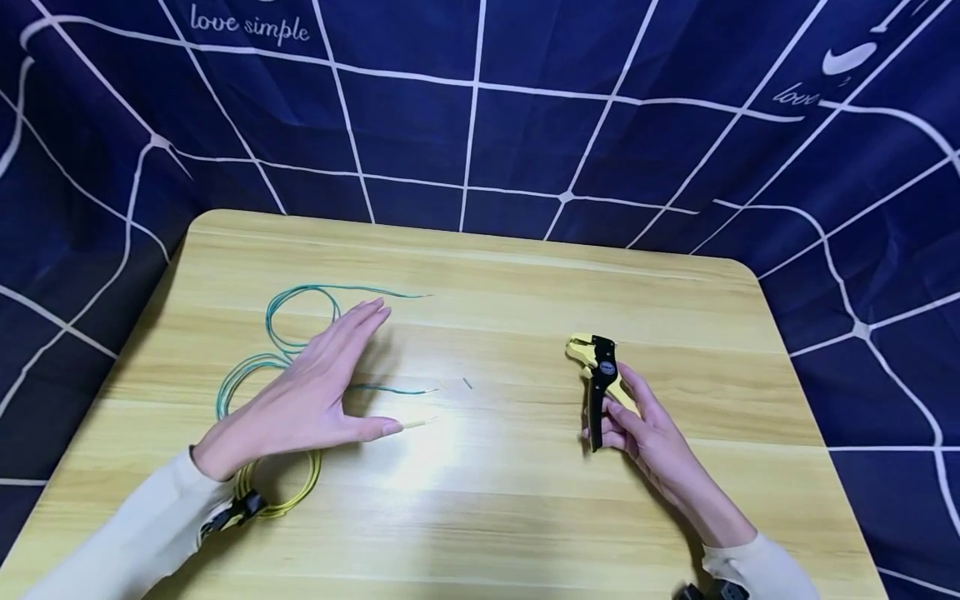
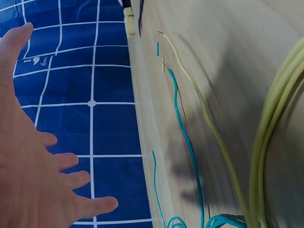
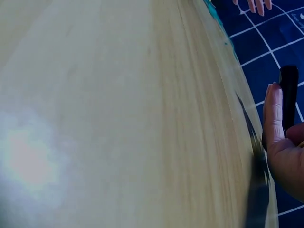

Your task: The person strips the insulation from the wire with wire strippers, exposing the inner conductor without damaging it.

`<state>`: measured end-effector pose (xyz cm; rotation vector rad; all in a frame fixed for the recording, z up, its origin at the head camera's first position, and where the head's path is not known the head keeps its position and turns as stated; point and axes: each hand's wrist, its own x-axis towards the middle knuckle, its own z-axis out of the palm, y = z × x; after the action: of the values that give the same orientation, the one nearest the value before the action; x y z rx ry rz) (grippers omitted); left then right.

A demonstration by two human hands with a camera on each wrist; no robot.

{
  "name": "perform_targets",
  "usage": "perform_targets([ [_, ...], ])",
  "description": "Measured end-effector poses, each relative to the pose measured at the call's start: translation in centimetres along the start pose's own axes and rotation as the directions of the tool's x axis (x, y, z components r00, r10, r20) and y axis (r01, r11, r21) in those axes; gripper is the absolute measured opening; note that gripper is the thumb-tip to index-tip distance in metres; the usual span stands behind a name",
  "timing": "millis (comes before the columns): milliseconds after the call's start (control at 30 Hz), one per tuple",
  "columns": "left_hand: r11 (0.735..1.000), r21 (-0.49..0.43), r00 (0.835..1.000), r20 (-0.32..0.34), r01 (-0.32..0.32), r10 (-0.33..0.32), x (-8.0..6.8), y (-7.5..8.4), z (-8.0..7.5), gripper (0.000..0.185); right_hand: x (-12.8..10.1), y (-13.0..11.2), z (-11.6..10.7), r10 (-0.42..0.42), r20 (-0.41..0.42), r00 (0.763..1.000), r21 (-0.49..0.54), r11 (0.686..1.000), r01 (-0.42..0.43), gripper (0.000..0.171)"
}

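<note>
Wire stripper (image 1: 597, 375): right hand (image 1: 651, 442), fingers curled round handles, long axis toward far edge, jaws forward. Wire coil (image 1: 270, 367), green/yellow: on tabletop (image 1: 510, 500) under left hand (image 1: 315, 392), fingers spread, prob. hovering; nearer hand. Loose ends point right toward stripper.

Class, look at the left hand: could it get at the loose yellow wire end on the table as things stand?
Probably yes. The left hand hovers open above the wires, its thumb tip right beside the yellow wire end, and nothing lies between them on the table.
</note>
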<state>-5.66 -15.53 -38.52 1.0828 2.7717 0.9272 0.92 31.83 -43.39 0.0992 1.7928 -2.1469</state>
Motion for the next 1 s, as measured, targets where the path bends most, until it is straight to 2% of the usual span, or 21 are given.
perform_targets([
  [133, 1.0, 0.015, 1.0, -0.001, -0.003, 0.003, -0.8, 0.4, 0.0, 0.127, -0.3, 0.0, -0.1, 0.019, -0.034, 0.999, -0.034, 0.999, -0.02, 0.07],
  [267, 0.999, 0.032, 1.0, -0.006, -0.012, 0.012, -1.5, 0.6, 0.1, 0.126, -0.6, 0.1, 0.0, 0.03, -0.115, 0.993, -0.159, 0.986, -0.048, 0.062],
  [333, 0.999, 0.035, 1.0, -0.012, -0.014, 0.015, -1.7, 0.7, 0.2, 0.124, -0.7, 0.1, 0.2, 0.02, -0.161, 0.987, -0.255, 0.965, -0.062, 0.052],
  [400, 0.999, 0.035, 1.0, -0.013, -0.011, 0.011, -1.9, 0.7, 0.3, 0.124, -0.9, 0.0, 0.3, 0.005, -0.21, 0.978, -0.361, 0.929, -0.083, 0.04],
  [467, 0.999, 0.037, 1.0, -0.013, -0.003, 0.003, -2.0, 0.7, 0.3, 0.124, -1.1, -0.2, 0.5, -0.011, -0.256, 0.967, -0.472, 0.874, -0.115, 0.03],
  [533, 0.999, 0.037, 1.0, -0.009, 0.011, -0.011, -2.2, 0.7, 0.4, 0.125, -1.3, -0.4, 0.6, -0.025, -0.288, 0.957, -0.577, 0.802, -0.153, 0.026],
  [600, 0.999, 0.039, 1.0, -0.004, 0.022, -0.022, -2.4, 0.7, 0.6, 0.127, -1.5, -0.6, 0.6, -0.051, -0.317, 0.947, -0.687, 0.7, -0.192, 0.023],
  [700, 0.999, 0.049, 1.0, -0.001, 0.022, -0.021, -2.6, 0.7, 0.8, 0.128, -1.7, -0.9, 0.6, -0.143, -0.313, 0.939, -0.83, 0.521, -0.197, 0.02],
  [767, 0.998, 0.057, 1.0, -0.004, 0.016, -0.016, -2.7, 0.7, 1.0, 0.129, -1.6, -1.1, 0.6, -0.206, -0.293, 0.934, -0.885, 0.427, -0.184, 0.019],
  [833, 0.998, 0.07, 1.0, -0.014, 0.002, -0.001, -2.7, 0.7, 1.2, 0.131, -1.5, -1.2, 0.5, -0.243, -0.264, 0.933, -0.914, 0.372, -0.162, 0.02],
  [1000, 0.991, 0.123, 0.997, -0.046, -0.051, 0.057, -2.5, 0.6, 2.0, 0.135, -0.9, -1.1, 0.5, -0.246, -0.198, 0.949, -0.937, 0.331, -0.11, 0.023],
])
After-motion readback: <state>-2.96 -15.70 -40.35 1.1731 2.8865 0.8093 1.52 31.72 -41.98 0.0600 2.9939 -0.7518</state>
